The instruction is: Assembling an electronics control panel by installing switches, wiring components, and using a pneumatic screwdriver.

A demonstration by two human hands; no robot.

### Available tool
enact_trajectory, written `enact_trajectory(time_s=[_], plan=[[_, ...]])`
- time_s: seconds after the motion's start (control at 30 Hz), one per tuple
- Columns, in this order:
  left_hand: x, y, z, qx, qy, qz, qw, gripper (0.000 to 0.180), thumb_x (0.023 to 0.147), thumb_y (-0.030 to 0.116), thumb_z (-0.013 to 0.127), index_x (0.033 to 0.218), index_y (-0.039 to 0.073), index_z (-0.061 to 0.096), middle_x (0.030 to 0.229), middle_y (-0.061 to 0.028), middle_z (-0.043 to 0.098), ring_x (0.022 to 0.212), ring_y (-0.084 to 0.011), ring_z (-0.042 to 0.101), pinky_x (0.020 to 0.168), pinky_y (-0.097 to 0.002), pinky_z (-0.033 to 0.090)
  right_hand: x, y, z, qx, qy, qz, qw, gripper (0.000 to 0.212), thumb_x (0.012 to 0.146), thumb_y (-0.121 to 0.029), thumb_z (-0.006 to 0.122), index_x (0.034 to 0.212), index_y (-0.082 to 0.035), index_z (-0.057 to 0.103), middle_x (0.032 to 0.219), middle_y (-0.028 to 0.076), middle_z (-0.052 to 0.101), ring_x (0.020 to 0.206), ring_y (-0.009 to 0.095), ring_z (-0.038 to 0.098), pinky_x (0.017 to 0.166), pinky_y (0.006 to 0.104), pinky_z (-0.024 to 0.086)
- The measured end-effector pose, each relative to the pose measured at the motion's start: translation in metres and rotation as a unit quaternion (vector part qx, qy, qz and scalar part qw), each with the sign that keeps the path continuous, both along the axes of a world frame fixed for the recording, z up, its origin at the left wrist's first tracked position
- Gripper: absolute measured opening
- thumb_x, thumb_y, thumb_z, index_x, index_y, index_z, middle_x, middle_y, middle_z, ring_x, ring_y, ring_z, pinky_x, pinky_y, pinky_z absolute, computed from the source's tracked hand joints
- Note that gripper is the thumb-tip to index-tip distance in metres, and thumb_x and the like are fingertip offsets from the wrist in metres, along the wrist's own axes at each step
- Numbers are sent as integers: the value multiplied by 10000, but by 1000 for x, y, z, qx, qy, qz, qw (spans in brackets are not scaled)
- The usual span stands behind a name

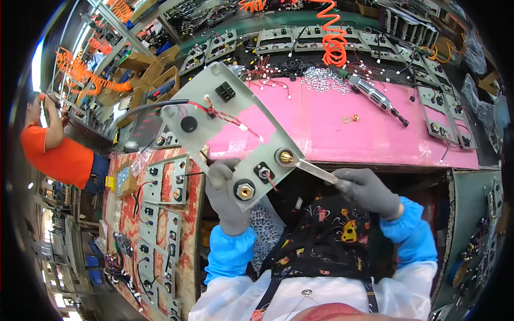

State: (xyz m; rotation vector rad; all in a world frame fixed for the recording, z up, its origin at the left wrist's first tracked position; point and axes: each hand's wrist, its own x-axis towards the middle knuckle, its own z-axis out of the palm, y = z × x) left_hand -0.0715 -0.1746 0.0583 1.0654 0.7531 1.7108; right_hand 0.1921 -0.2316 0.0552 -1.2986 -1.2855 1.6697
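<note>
My left hand (227, 200), in a grey glove, grips the lower left edge of a pale grey metal panel (206, 142) and holds it tilted above my lap. The panel carries a black switch (225, 92), a round black part (188, 124), red and black wires (222, 115), and a hex nut on a threaded fitting (244, 191). My right hand (369, 190), also gloved, is closed round a flat metal wrench (318, 172). The wrench's far end meets the brass fitting (286, 157) at the panel's right corner. My left fingertips are partly hidden behind the panel.
A pink-covered bench (342, 136) holds a pneumatic screwdriver (375, 96) on an orange coiled hose (333, 48), a heap of nuts (324, 79) and brass pieces (355, 117). Several similar panels (152, 241) lie on the worn red board at left. A person in orange (59, 155) stands far left.
</note>
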Motion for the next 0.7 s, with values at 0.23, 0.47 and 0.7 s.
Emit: enact_trajectory(time_s=[0.23,0.47,0.7], plan=[[72,2,-37,-11,36,248,968,581,915,564,550,1032,-5,542,965,-119,564,870,-231,595,772,-363,528,-98,-26,-9,-22,261,-192,946,275,1017,-254,490,1167,-35,560,687,-8,489,515,60,453,447,236,396],[-4,-11,-6,-58,-8,30,998,434,998,439,461,979,13,540,940,-133,579,841,-218,635,644,-313,563,8,-4,3,17,9,26,999,257,1000,-205,513,1150,-44,645,691,-33,493,595,40,432,545,218,381],[50,-9,-34,-32,48,141,988,483,971,498,501,888,23,505,909,-119,571,826,-179,583,729,-316,517,-64,-28,-3,-96,126,-144,977,342,1018,-274,465,1204,-2,557,677,-7,470,503,54,417,481,230,414]])
